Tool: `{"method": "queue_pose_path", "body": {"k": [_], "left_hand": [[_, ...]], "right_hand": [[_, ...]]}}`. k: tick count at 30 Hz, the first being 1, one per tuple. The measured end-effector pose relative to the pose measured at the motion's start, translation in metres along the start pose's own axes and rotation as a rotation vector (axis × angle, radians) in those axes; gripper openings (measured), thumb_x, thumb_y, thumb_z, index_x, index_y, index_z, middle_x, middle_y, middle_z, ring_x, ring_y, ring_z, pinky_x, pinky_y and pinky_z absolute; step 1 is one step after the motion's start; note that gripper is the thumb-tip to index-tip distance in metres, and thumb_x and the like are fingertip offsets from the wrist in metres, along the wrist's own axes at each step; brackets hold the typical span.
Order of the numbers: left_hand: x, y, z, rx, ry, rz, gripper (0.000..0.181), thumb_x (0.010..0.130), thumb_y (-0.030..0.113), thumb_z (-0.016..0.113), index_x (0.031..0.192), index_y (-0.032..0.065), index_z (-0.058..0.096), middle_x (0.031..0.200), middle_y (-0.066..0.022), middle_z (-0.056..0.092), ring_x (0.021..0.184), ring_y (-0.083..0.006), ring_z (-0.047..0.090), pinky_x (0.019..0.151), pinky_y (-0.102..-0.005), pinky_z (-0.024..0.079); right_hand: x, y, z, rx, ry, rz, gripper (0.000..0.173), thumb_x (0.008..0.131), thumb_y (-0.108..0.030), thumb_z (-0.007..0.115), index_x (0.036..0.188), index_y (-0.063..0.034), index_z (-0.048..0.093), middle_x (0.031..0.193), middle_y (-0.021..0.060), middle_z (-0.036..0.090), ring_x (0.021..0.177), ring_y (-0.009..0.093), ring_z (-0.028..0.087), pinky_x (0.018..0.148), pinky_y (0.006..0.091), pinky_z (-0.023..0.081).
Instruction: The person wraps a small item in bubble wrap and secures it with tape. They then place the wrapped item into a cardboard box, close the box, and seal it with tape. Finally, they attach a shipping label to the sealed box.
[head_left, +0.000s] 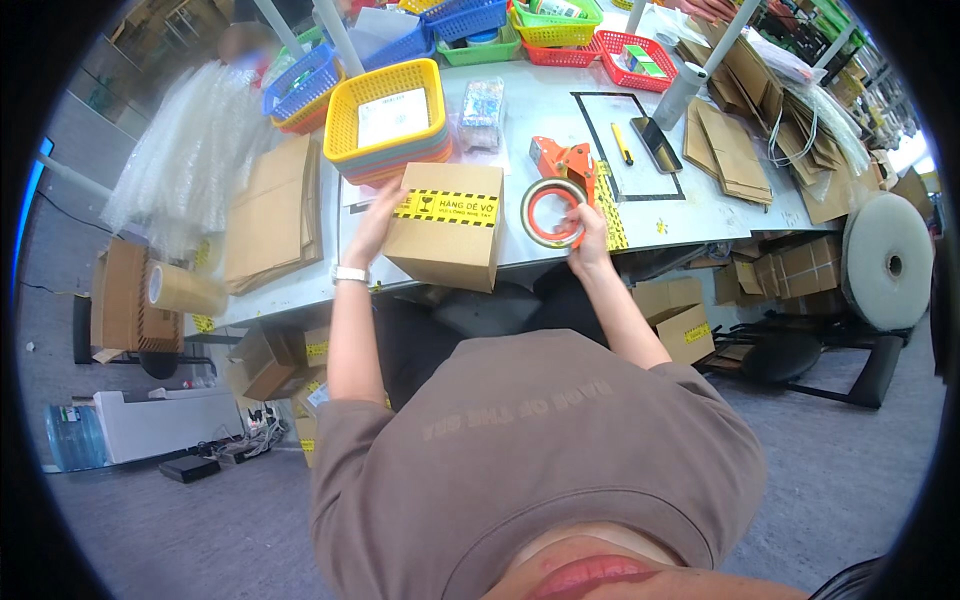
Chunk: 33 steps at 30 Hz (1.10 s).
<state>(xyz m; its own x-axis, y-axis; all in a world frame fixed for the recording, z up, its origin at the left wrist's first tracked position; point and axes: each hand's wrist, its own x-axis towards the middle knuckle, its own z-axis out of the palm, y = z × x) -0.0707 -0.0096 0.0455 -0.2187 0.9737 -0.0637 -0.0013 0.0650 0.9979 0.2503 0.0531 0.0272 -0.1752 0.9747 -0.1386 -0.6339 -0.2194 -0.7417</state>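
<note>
A closed cardboard box (446, 251) with yellow-and-black printed tape across its top stands at the table's near edge. Against its left side lies my left hand (379, 225), fingers along the upper left edge. My right hand (589, 232) is shut on an orange tape gun (574, 161), which bears a roll of tape (534, 214), to the right of the box. The tape gun's head points away from me. Behind the box, a stack of plastic baskets (337, 148) has a yellow one on top with a printed paper in it.
Flattened cardboard (270, 214) and bubble wrap (187, 142) lie at left. A bubble-wrapped item (481, 112) is behind the box. To the right are a yellow utility knife (622, 144), a phone (656, 145), a grey bottle (679, 97) and more flat cardboard (731, 154).
</note>
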Motion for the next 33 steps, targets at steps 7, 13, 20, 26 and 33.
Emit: {"method": "queue_pose_path", "body": {"k": [7,13,20,26,33], "left_hand": [[-0.022,-0.024,0.032,-0.676,0.004,-0.16,0.044,0.099,0.032,0.046,0.131,0.0005,0.049,0.123,-0.0127,0.062,0.105,-0.0208,0.064,0.089,-0.0326,0.053],[-0.052,-0.032,0.059,0.203,0.539,0.625,0.067,0.097,0.047,0.045,0.147,0.0041,0.032,0.149,-0.0225,0.037,0.142,-0.034,0.029,0.118,-0.0449,0.013],[-0.074,-0.009,0.075,1.265,0.163,0.793,0.082,0.076,0.071,0.06,0.138,0.0178,0.051,0.139,-0.0155,0.047,0.134,-0.0304,0.04,0.113,-0.06,0.008],[-0.089,0.027,0.135,1.202,0.203,0.608,0.078,0.079,0.072,0.055,0.136,0.0194,0.054,0.129,-0.0145,0.05,0.12,-0.0272,0.045,0.103,-0.0569,0.023],[-0.043,0.089,0.111,-0.012,-0.194,0.028,0.069,0.098,0.059,0.039,0.119,-0.0027,0.061,0.098,-0.0127,0.066,0.087,-0.019,0.063,0.086,-0.0303,0.046]], "right_hand": [[0.01,0.052,0.02,0.394,0.285,0.386,0.028,0.072,-0.026,0.052,0.095,-0.0113,0.06,0.063,-0.0022,0.05,0.054,0.012,0.051,0.051,0.0285,0.043],[0.052,0.03,-0.054,-0.104,0.362,0.111,0.008,0.074,-0.018,0.059,0.074,-0.0124,0.054,0.059,-0.0006,0.05,0.048,0.011,0.049,0.042,0.0251,0.035],[0.007,-0.083,-0.028,-0.48,0.182,-0.362,0.031,0.077,-0.004,0.058,0.107,0.0009,0.06,0.083,0.0045,0.061,0.065,0.009,0.055,0.059,0.0239,0.046],[-0.029,-0.113,0.015,-0.946,-0.196,-0.693,0.057,0.066,-0.003,0.063,0.122,0.0044,0.057,0.103,0.0106,0.067,0.092,0.017,0.065,0.085,0.0296,0.05],[-0.059,-0.114,0.045,-1.287,-0.363,-0.781,0.06,0.06,-0.013,0.071,0.117,-0.0008,0.059,0.097,0.0184,0.068,0.087,0.031,0.069,0.079,0.0328,0.053]]}}
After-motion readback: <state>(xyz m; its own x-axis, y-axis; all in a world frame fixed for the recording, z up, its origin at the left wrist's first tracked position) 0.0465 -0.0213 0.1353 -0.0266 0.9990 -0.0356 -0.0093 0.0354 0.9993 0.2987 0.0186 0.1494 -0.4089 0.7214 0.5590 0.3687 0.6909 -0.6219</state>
